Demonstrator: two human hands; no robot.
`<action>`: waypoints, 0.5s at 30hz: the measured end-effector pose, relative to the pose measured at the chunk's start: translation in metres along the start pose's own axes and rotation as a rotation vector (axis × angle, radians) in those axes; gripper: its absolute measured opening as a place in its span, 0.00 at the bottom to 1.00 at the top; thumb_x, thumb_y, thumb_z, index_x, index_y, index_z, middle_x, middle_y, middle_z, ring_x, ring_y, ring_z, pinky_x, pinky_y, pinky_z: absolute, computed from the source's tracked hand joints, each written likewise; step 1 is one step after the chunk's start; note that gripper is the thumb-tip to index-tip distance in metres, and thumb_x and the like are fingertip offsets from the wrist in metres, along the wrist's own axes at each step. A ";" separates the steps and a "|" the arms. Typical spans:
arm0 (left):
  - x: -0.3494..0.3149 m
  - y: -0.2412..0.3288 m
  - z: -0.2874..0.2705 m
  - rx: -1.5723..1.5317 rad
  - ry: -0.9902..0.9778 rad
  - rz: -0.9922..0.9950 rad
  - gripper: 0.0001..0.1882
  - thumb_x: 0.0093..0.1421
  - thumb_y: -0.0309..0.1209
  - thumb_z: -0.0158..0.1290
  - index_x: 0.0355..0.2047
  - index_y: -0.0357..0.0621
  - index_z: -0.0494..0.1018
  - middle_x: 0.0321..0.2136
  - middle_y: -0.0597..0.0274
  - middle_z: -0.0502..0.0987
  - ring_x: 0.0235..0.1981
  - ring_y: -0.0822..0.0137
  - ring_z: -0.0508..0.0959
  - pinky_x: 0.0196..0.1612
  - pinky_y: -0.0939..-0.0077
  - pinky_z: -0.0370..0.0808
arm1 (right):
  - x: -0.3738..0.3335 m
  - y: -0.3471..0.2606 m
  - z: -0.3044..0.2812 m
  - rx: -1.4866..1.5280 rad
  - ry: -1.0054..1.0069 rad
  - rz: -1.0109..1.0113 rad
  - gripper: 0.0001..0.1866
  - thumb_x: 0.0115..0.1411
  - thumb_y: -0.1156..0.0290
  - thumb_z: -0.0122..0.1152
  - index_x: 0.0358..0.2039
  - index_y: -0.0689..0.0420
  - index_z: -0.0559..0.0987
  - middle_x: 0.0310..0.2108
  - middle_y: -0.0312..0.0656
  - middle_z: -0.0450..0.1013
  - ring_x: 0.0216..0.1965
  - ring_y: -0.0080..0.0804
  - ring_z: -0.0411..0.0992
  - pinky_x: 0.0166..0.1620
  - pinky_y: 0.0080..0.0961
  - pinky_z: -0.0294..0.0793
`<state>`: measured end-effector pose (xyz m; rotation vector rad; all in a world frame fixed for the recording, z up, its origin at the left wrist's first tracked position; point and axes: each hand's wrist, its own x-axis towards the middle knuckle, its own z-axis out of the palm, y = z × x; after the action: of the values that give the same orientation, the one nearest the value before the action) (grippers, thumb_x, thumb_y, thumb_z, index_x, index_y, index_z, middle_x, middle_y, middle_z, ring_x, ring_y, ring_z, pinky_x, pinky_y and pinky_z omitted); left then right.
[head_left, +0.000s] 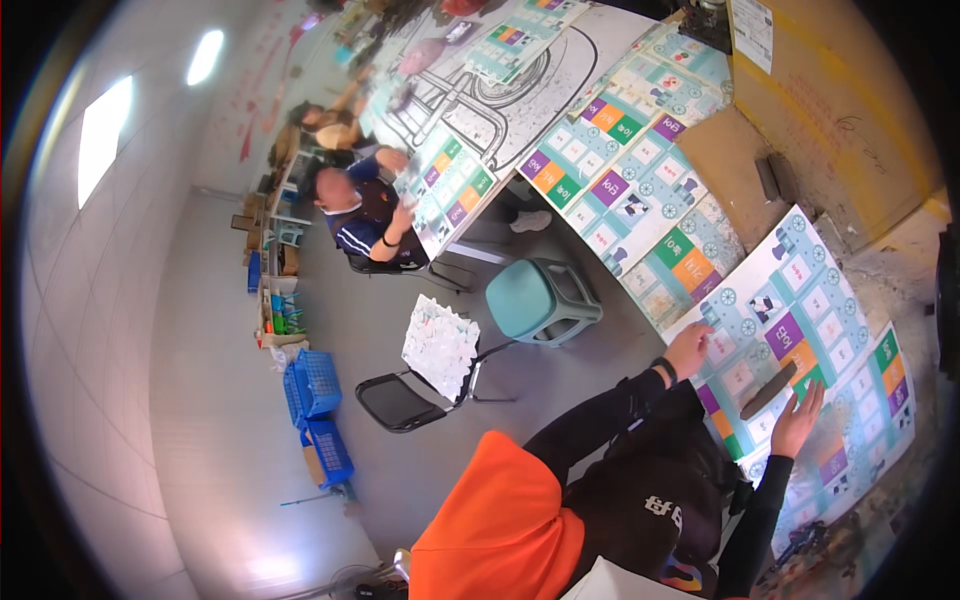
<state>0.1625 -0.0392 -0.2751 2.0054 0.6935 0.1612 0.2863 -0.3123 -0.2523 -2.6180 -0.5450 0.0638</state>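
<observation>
A large printed sheet with light-blue carriage drawings and purple, orange and green blocks lies in front of me, on other printed sheets. My left hand is at its left edge, fingers closed over the border; the thumb's grip is partly hidden. My right hand rests on the sheet's lower right part, fingers stretched out and apart. Just beside those fingers a dark flat bar lies slanted across the sheet. It is between my two hands.
More printed sheets cover the table beyond. A big cardboard box stands at the right, near another dark block. A teal stool and a black chair holding white pieces stand left. Across the table sits a person handling sheets.
</observation>
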 end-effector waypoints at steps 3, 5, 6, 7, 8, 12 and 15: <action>-0.019 -0.020 -0.022 0.032 0.058 -0.032 0.11 0.60 0.24 0.48 0.43 0.41 0.74 0.33 0.50 0.75 0.33 0.53 0.77 0.38 0.64 0.74 | -0.003 -0.001 0.008 -0.040 -0.021 -0.041 0.25 0.67 0.68 0.45 0.62 0.65 0.62 0.65 0.54 0.55 0.68 0.51 0.51 0.67 0.45 0.53; -0.027 -0.020 -0.022 0.033 0.055 -0.035 0.11 0.60 0.25 0.48 0.43 0.42 0.75 0.33 0.51 0.76 0.33 0.53 0.77 0.38 0.64 0.74 | -0.005 0.000 0.016 -0.094 -0.088 -0.008 0.27 0.68 0.66 0.45 0.64 0.64 0.59 0.66 0.54 0.54 0.69 0.51 0.48 0.67 0.45 0.51; -0.031 -0.020 -0.019 0.009 0.047 -0.058 0.10 0.60 0.24 0.48 0.41 0.41 0.75 0.33 0.49 0.75 0.33 0.51 0.77 0.38 0.62 0.74 | -0.004 0.003 0.018 -0.107 -0.126 -0.001 0.30 0.68 0.63 0.45 0.66 0.63 0.56 0.68 0.53 0.51 0.70 0.50 0.45 0.68 0.45 0.48; -0.035 -0.020 -0.018 -0.011 0.041 -0.086 0.10 0.60 0.24 0.47 0.40 0.41 0.75 0.32 0.47 0.75 0.33 0.49 0.77 0.39 0.59 0.74 | -0.004 -0.002 0.019 -0.110 -0.124 -0.001 0.30 0.68 0.63 0.45 0.66 0.63 0.56 0.68 0.53 0.51 0.70 0.50 0.45 0.68 0.45 0.48; -0.038 -0.021 -0.015 -0.014 0.040 -0.085 0.10 0.60 0.24 0.47 0.40 0.41 0.75 0.32 0.47 0.75 0.33 0.49 0.77 0.39 0.59 0.74 | -0.002 -0.007 0.022 -0.100 -0.151 0.009 0.30 0.69 0.62 0.44 0.67 0.62 0.54 0.69 0.53 0.49 0.70 0.50 0.44 0.68 0.46 0.47; -0.046 -0.021 -0.005 -0.019 0.013 -0.060 0.11 0.61 0.26 0.48 0.42 0.42 0.75 0.32 0.50 0.75 0.33 0.53 0.77 0.38 0.64 0.74 | 0.009 -0.020 0.032 -0.106 -0.217 0.020 0.33 0.69 0.58 0.42 0.69 0.61 0.49 0.71 0.52 0.44 0.71 0.49 0.41 0.69 0.50 0.43; -0.048 -0.014 0.005 -0.045 -0.022 -0.045 0.11 0.60 0.25 0.48 0.42 0.41 0.75 0.32 0.50 0.75 0.32 0.53 0.77 0.38 0.63 0.74 | 0.013 -0.010 0.041 -0.129 -0.214 0.013 0.34 0.70 0.56 0.41 0.69 0.61 0.48 0.71 0.51 0.42 0.72 0.49 0.39 0.68 0.52 0.42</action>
<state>0.1185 -0.0632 -0.2815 1.9438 0.7144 0.1266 0.2887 -0.2809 -0.2839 -2.7585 -0.6231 0.3265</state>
